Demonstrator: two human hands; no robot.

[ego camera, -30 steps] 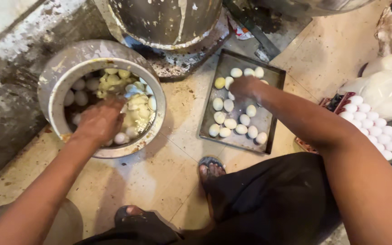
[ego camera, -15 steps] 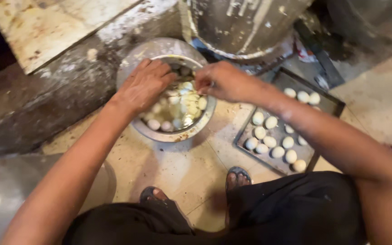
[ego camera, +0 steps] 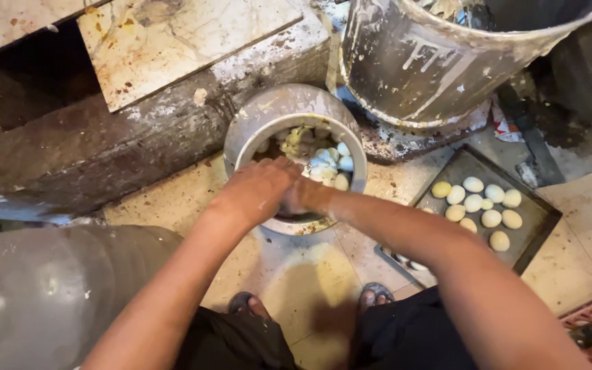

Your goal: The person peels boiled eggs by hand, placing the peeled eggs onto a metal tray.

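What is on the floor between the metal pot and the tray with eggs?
In the head view, only the right forearm crosses above it; between pot and tray is bare stained floor.

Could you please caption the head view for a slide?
Both hands, left hand and right hand, reach into a metal pot of eggs beside an egg tray.

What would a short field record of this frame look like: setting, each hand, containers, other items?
setting: stained tile floor, seen from above by a crouching person
left hand: over the near rim of the metal pot, fingers hidden
right hand: at the pot's near rim, partly under the left hand, grip not visible
pot contents: pale eggs mixed with shell scraps
tray: dark, flat, right of the pot, holds pale eggs
behind: large streaked metal drum
feet: sandals
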